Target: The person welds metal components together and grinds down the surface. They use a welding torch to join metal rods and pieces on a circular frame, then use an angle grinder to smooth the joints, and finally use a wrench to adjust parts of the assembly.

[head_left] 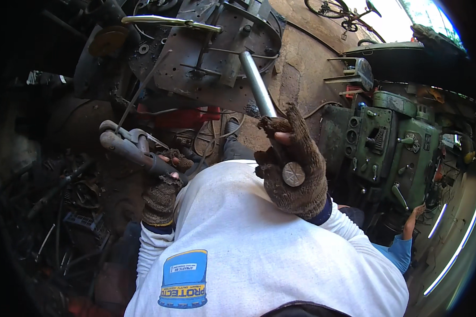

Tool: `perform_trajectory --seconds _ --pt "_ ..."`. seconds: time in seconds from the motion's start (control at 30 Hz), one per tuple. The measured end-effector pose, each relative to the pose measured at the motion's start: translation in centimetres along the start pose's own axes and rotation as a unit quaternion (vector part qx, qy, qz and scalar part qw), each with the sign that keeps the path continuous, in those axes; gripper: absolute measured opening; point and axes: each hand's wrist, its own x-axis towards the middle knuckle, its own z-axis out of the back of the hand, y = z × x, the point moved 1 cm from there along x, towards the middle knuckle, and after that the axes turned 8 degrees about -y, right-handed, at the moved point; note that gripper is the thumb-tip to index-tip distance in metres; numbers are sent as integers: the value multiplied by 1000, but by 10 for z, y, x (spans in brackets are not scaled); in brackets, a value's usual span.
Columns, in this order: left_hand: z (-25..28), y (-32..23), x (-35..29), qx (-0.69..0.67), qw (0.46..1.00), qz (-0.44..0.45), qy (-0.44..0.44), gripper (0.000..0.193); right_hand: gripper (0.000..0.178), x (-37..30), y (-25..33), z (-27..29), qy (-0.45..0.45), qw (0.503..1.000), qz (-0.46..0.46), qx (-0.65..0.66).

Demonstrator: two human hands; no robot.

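My right hand (301, 169), in a dirty brown knitted glove with bare fingertips, is closed around a round metal bar (259, 87). The bar slants up and away from me. Its bright far length reaches over the edge of the steel worktable (180, 87), and its flat near end shows below my fingers. At the left, my left hand (161, 198) wears a similar glove and grips the handle of a welding electrode holder (127, 148). A thin welding rod (143, 90) is clamped in its jaws and points up toward the table. Part of the left fingers is hidden behind the handle.
A long light-coloured metal tool (172, 22) lies on the table, near a ring-shaped steel frame (272, 24). Cables (211, 140) run across the floor. To the right stands a green machine (391, 142) with levers, where another person's arm (410, 224) reaches. Metal scrap (84, 193) fills the left side.
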Motion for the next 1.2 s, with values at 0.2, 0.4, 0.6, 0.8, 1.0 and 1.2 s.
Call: perform_trajectory --seconds 0.2,0.4,0.6,0.8,1.0,1.2 --pt "-2 -5 -4 110 993 -24 -43 51 49 -6 -7 4 -36 996 -78 35" --pt "7 4 -4 45 997 13 -61 46 54 -10 -15 15 31 982 -99 160" --pt "3 8 -1 2 996 39 -80 46 56 11 -2 9 -71 967 -110 217" --pt "9 14 2 130 986 10 -100 48 63 -2 6 17 35 994 -87 -57" --pt "15 8 2 -25 998 51 -30 46 34 -4 1 5 -28 997 -74 11" --pt "27 0 -3 78 995 40 -52 46 47 4 15 2 -43 995 -61 -68"
